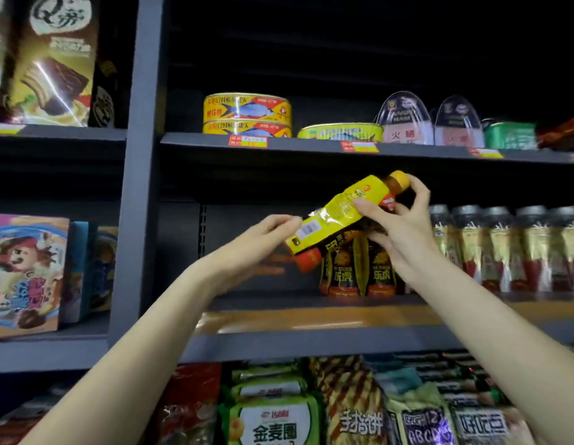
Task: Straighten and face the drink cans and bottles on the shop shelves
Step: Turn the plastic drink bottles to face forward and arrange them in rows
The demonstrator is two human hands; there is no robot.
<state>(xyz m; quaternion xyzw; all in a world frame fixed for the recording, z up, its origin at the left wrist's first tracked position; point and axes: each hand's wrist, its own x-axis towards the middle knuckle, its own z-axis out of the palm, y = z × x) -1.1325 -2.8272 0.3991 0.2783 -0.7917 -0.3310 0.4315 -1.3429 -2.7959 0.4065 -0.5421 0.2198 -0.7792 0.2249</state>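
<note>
Left hand (266,234): fingers loosely extended, tips touching the base end of the yellow-labelled drink bottle (340,210). Bottle tilted, cap up-right, held in the air above two dark Hi-Tiger bottles (359,271) standing on the middle shelf (311,319). Right hand (401,226): thumb and fingers pinching the bottle near its neck. Silver-capped bottles (503,245) in a row further right, same shelf.

I see a dark grey metal shelf (279,300) carrying two upright black-and-orange drink bottles (359,271) beside a row of gold-labelled, grey-capped bottles (503,248) to their right.
</note>
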